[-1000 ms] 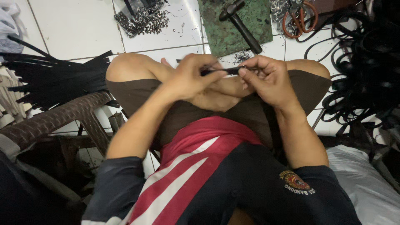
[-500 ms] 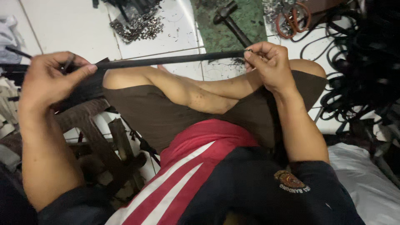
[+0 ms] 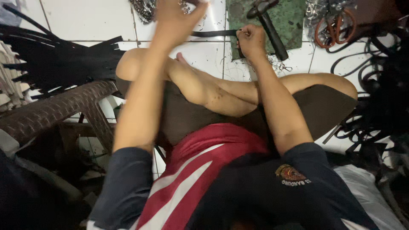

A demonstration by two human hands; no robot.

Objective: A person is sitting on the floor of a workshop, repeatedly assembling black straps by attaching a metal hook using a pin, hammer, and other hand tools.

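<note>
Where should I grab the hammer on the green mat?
Grab the hammer by the bare lower end of its dark handle, coming from the right side. The handle slants down to the right across the green mat; its head lies at the top, and the right hand crowds the left.

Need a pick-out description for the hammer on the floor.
Start at the green mat on the white tiled floor, top of the view, just past the right hand. The hammer lies slantwise across it, dark head uppermost. It is the one thick, straight tool there; nearby lie thin black straps and orange-handled scissors.
</note>
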